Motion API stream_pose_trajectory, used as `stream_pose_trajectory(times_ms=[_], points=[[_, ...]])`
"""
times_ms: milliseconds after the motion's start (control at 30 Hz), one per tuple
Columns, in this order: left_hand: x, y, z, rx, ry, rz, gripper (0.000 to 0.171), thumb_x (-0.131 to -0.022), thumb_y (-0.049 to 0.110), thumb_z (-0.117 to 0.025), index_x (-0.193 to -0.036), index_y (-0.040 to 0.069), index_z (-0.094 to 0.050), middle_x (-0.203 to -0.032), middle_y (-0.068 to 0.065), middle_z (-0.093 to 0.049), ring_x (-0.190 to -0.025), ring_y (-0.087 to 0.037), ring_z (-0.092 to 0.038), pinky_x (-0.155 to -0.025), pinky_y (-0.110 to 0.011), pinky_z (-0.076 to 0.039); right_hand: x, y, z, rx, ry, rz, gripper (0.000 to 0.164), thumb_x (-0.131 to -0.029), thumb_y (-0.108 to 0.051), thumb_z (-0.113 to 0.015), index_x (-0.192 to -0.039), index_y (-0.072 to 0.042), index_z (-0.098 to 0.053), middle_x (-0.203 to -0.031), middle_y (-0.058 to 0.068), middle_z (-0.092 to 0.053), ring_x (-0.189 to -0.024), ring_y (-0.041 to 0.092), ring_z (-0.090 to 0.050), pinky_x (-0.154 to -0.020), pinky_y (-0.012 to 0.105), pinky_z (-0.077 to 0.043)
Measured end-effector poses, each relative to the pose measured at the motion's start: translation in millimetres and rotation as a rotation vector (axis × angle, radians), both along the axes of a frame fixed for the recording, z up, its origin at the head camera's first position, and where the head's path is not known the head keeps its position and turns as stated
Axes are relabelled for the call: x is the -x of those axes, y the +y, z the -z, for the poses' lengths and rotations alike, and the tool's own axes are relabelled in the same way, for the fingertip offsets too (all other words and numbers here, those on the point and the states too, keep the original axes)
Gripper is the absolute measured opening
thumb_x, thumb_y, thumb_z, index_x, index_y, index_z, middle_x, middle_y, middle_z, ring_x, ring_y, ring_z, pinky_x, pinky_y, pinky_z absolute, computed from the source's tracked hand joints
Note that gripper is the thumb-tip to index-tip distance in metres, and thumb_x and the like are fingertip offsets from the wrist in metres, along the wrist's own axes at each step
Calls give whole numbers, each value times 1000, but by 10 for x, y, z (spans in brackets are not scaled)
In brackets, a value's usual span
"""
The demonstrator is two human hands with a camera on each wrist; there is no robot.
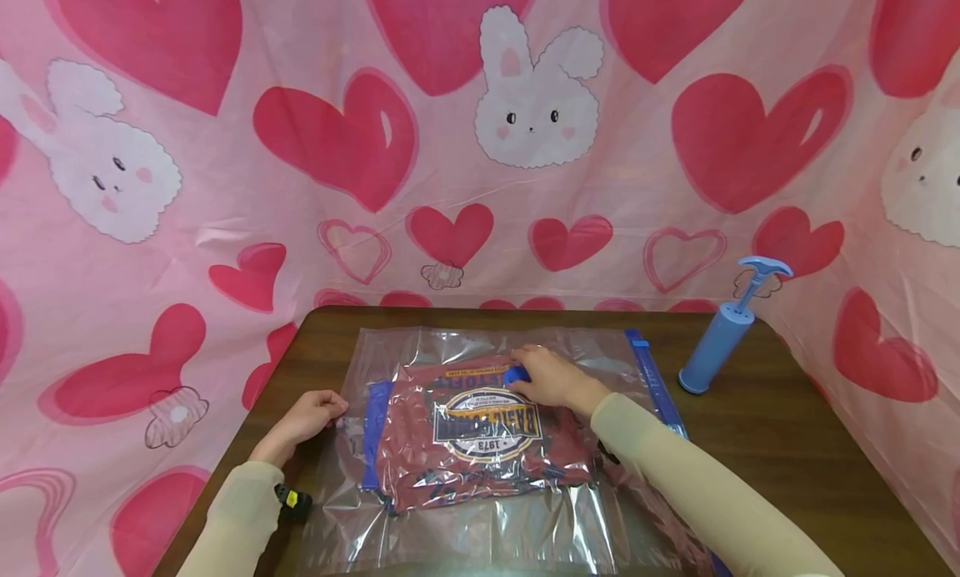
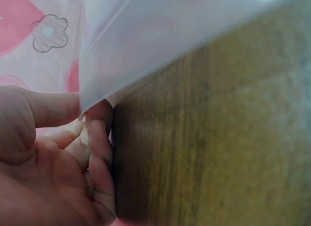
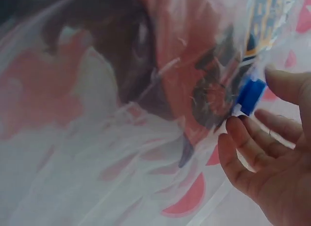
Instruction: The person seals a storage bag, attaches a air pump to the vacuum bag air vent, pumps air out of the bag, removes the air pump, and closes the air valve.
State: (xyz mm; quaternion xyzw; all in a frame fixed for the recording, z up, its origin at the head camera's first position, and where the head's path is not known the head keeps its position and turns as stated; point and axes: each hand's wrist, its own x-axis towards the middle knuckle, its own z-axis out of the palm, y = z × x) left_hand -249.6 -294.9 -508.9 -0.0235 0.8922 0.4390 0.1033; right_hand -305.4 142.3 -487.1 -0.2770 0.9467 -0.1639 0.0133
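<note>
A large clear plastic storage bag [image 1: 465, 531] lies flat on the dark wooden table. Inside it is a folded dark red printed garment [image 1: 420, 431] with an oval badge marked 1973, upside down from here. At the bag's left edge my left hand [image 1: 303, 423] pinches the film between thumb and fingers; the left wrist view has this film corner [image 2: 95, 92] lifted off the tabletop. My right hand [image 1: 555, 377] reaches over the garment and holds a small blue valve cap [image 3: 251, 95] between thumb and fingers, against the film.
A blue hand pump [image 1: 716, 348] stands at the table's back right, handle raised. The bag's blue zip strip [image 1: 654, 377] runs along its right side. Another blue strip [image 1: 375, 431] borders the garment on the left. Pink heart-patterned cloth [image 1: 450, 177] hangs around the table.
</note>
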Motion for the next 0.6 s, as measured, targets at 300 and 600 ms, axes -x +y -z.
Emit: stream_pose_trajectory(times_ms=[300,600], points=[[22,-24,19,10,-17,-2,19,-106,9,-57,-103,-5,-70,-92,-9,-63,-89,-27,-57,-79,-36,-48,-23,2,-62,-76,31,-117,52,-93,-3,-75,-144,-8,-65,-130,14,-62,-114,30,-62,-105,50,-50],[21,-10,17,5,-6,2,19,-106,9,-58,-102,-6,-69,-90,-8,-63,-87,-26,-57,-77,-36,-47,-34,-33,-39,-69,-1,-69,40,-96,-11,-78,-135,-4,-69,-127,14,-62,-109,27,-64,-102,46,-53]])
